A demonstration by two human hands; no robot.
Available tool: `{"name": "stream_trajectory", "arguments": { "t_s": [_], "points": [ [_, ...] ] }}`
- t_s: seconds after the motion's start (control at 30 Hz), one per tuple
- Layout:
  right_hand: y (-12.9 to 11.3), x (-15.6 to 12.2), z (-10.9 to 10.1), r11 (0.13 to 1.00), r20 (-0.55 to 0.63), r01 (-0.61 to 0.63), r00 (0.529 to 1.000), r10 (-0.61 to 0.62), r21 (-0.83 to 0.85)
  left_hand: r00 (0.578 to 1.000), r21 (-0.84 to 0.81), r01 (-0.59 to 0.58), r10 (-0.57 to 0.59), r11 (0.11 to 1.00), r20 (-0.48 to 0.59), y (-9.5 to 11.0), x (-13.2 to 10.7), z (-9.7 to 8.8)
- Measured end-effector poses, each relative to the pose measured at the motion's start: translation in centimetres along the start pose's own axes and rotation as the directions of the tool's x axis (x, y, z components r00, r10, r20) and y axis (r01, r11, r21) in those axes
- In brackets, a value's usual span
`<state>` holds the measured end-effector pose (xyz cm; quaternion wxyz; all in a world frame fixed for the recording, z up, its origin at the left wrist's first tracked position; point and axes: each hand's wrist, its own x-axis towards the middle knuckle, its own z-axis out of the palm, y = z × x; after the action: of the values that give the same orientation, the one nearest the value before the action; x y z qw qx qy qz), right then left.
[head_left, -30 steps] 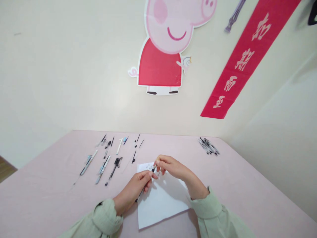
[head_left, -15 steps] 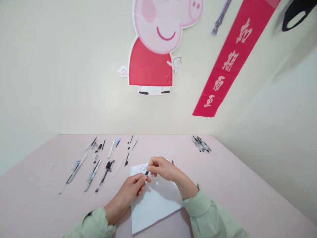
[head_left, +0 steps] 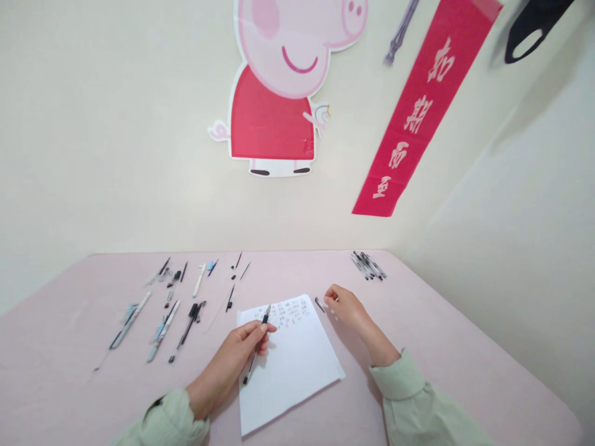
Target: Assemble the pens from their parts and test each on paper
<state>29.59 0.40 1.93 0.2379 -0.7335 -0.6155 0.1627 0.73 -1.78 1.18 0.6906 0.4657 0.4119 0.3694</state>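
Left hand [head_left: 239, 348] holds a slim clear-and-black pen [head_left: 250, 365]; right hand [head_left: 349, 310], fingers [head_left: 335, 292] narrowly parted, is beside a small dark cap [head_left: 320, 305]

Bare pink tabletop [head_left: 465, 378] stretching right of the right hand [head_left: 346, 306], a pen cap [head_left: 320, 305] just beside its fingers, pen pile [head_left: 368, 265] beyond, scattered pens [head_left: 189, 327] crowding the left.

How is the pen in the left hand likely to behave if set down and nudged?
The pen is probably stiff: it runs straight on either side of the left hand. It's likely light, being so slim. It may well roll, since no clip shows on its visible parts.
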Motion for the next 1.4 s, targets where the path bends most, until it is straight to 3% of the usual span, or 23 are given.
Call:
{"name": "stream_trajectory", "arguments": {
  "t_s": [0.23,0.43,0.63,0.8,0.87,0.97,1.07,1.17,1.27,1.4],
  "points": [
    [-0.7,-1.1,1.7,0.989,-0.028,0.001,1.0,-0.005,-0.146,1.0,-0.052,0.008,-0.008,0.999,-0.002,-0.4,0.0,-0.3],
    [-1.0,-0.8,2.2,0.987,-0.038,-0.009,0.999,0.003,-0.16,1.0,-0.036,0.007,-0.007,0.999,-0.007,0.0,-0.4,-0.1],
    [0.0,-0.6,2.3,0.997,-0.065,-0.011,0.998,0.006,-0.074,1.0,-0.036,-0.013,0.013,0.999,-0.009,0.0,-0.3,-0.1],
    [0.4,-0.3,2.3,0.986,-0.142,0.05,0.99,-0.027,0.158,1.0,-0.093,-0.001,0.003,0.996,0.019,-0.2,-0.1,-0.3],
    [-0.6,-0.6,2.4,0.963,-0.158,0.111,0.985,-0.073,0.248,1.0,-0.111,0.008,-0.005,0.994,0.025,-0.2,-0.2,-0.2],
    [-3.5,-2.1,2.9,0.932,-0.095,0.174,0.984,-0.152,0.318,0.999,-0.149,-0.015,0.023,0.989,0.049,0.0,-0.3,-0.1],
    [-6.8,-4.1,4.0,0.913,0.018,0.277,0.955,-0.295,0.301,0.992,-0.205,-0.034,0.057,0.978,0.111,0.3,-0.4,0.0],
    [-9.2,-5.8,5.3,0.906,0.096,0.327,0.927,-0.363,0.269,0.975,-0.243,-0.05,0.101,0.969,0.2,0.6,-0.4,-0.1],
    [-10.1,-6.6,6.3,0.91,0.114,0.326,0.925,-0.363,0.258,0.956,-0.278,-0.061,0.136,0.959,0.259,0.8,-0.4,-0.2],
    [-10.1,-6.9,6.9,0.92,0.121,0.32,0.928,-0.353,0.225,0.963,-0.285,-0.048,0.12,0.957,0.242,0.7,-0.4,-0.2]
  ]
}}
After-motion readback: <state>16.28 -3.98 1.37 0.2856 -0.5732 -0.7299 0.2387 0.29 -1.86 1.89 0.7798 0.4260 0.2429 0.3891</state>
